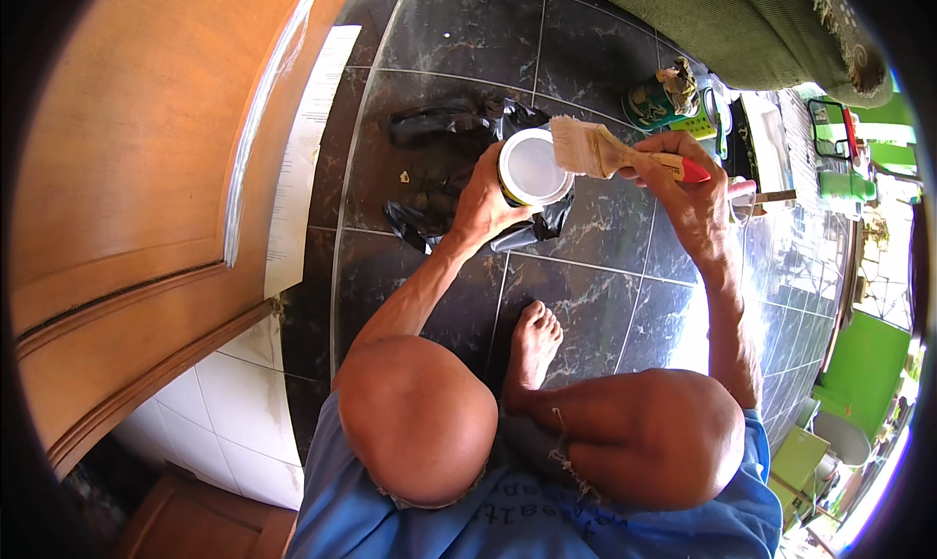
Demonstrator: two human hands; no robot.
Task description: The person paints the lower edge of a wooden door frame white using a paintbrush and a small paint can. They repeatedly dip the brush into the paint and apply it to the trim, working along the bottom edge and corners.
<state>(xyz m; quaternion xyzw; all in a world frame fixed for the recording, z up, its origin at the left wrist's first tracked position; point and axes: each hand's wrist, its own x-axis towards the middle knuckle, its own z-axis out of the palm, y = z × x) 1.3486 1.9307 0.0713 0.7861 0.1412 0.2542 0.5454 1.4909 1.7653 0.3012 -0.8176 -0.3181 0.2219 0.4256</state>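
My left hand (pixel 481 206) is wrapped round a small open can (pixel 508 188), its white round mouth tilted up toward me. Whether liquid or only a pale inner wall shows inside, I cannot tell. A flat paintbrush (pixel 597 152) is in my right hand (pixel 691 190), gripped by its wooden handle with a red end. Its pale bristles point left and overlap the can's right rim in view; contact cannot be told. Beneath the can, a crumpled black plastic bag (pixel 459 122) lies on the dark tiled floor (pixel 576 286).
On my left stands a brown wooden door (pixel 137 139) with a whitish streak along its panel moulding. A long paper sheet (pixel 301 183) lies beneath its edge. A dark green tin (pixel 646 106) with crumpled material on top stands far right, near a green fabric-covered piece (pixel 703 22).
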